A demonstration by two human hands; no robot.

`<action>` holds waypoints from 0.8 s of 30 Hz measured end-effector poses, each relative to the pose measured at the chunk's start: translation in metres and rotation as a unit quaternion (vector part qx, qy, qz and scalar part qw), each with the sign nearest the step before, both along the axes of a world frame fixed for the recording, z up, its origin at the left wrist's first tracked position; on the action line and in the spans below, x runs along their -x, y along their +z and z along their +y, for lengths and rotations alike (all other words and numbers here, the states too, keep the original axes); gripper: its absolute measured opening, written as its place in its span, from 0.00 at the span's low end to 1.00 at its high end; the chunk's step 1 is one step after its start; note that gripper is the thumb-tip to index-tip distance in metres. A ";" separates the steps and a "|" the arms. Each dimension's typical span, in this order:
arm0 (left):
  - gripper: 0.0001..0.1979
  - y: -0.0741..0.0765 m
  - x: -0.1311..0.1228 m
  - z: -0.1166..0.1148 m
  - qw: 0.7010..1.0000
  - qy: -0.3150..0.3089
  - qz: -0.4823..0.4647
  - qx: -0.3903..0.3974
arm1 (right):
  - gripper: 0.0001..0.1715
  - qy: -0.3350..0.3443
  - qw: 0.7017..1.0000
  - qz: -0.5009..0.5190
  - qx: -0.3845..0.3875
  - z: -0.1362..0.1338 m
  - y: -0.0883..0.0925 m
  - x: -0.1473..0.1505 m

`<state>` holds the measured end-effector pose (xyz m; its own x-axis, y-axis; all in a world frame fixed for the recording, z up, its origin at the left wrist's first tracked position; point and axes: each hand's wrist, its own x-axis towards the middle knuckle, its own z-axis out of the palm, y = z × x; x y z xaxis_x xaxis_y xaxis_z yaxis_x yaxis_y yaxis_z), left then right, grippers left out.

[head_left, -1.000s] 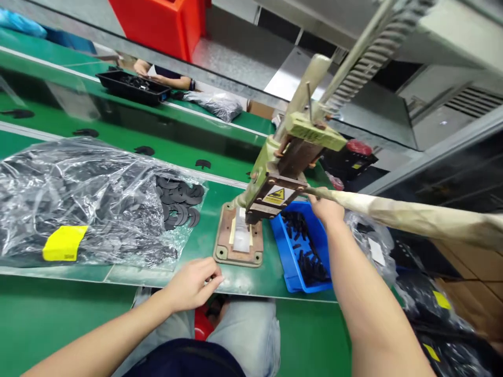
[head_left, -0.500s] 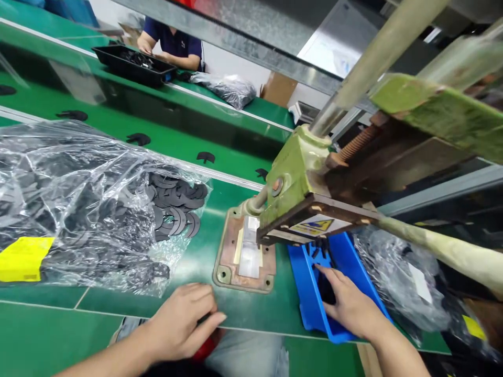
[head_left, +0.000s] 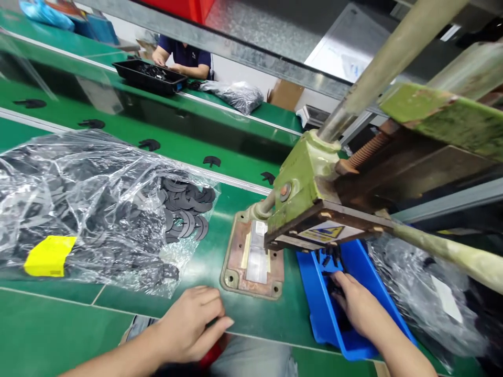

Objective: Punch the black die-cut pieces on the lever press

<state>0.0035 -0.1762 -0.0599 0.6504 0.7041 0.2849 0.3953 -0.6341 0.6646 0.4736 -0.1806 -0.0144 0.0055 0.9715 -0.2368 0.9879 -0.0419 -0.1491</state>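
My right hand (head_left: 356, 301) reaches down into a blue plastic bin (head_left: 314, 309) that holds small dark parts (head_left: 330, 257). Its thumb and fingers have drawn together among those parts, and the fingertips are partly hidden, so what they grip is unclear. At the front edge of the green table rests my left hand (head_left: 198, 324), loosely curled, with no object visible in it. Between the hands stands a green hand press (head_left: 302, 183) with a metal base (head_left: 231, 256). A clear pad (head_left: 257, 264) lies on that base.
To the left lies a clear plastic bag (head_left: 98, 209) of dark curved pieces (head_left: 186, 201), bearing a yellow label (head_left: 50, 255). Black pieces (head_left: 212, 161) sit spaced along the green belt behind. Across it, a co-worker's hands are at a black tray (head_left: 149, 78). Another plastic bag (head_left: 424, 293) lies right of the bin.
My right hand's fingers, spread over the bin before, have closed down among the dark parts. The view has shifted a little. My left hand keeps its place at the table edge.
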 end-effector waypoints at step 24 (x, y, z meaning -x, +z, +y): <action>0.09 -0.003 0.004 -0.004 0.999 -0.004 -0.045 -0.018 | 0.27 -0.200 0.936 0.099 -0.271 -0.059 0.030 0.054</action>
